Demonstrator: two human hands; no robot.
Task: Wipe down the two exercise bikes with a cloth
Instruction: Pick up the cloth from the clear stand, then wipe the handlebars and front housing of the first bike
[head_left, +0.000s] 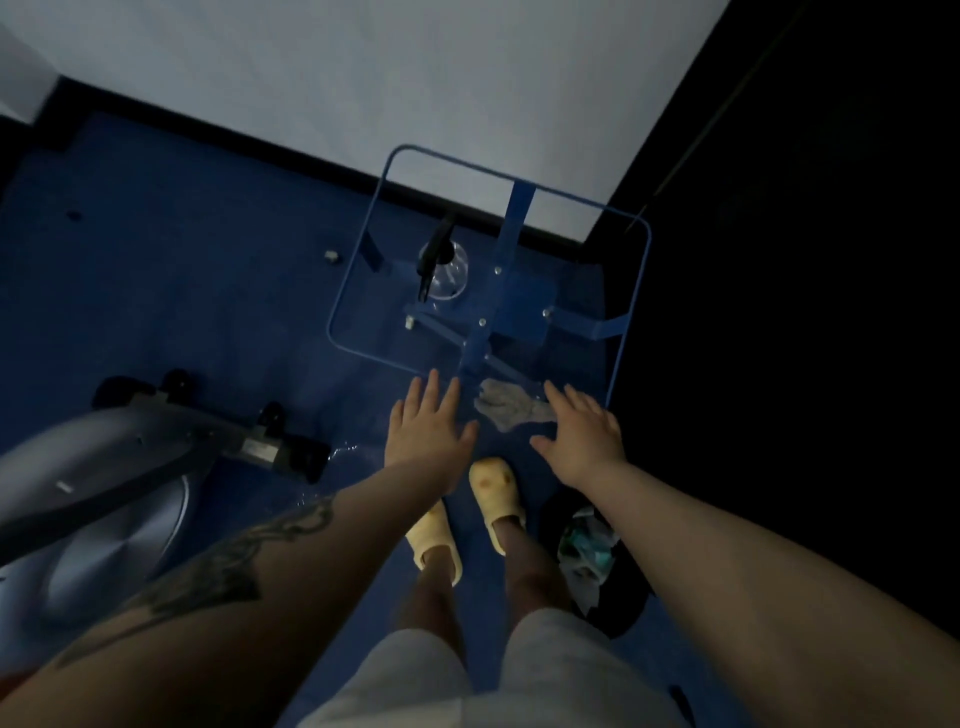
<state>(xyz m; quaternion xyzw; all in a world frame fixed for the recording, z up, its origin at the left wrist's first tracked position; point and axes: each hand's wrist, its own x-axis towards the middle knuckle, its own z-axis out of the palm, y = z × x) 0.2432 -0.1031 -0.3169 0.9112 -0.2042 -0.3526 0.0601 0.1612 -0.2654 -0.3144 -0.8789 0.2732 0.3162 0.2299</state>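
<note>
A crumpled grey cloth lies on the near part of a glass-topped table with a blue frame. My left hand hovers flat with fingers spread just left of the cloth. My right hand is spread flat too, its fingertips at the cloth's right end. Neither hand holds anything. A clear spray bottle with a black trigger stands on the table's far part. One grey exercise bike is at the left, its base bar with black feet pointing toward my legs.
A black bin lined with a bag of rubbish stands by my right leg. The floor is blue carpet, with a white wall behind the table and darkness to the right. My feet in pale yellow slippers show beneath the glass edge.
</note>
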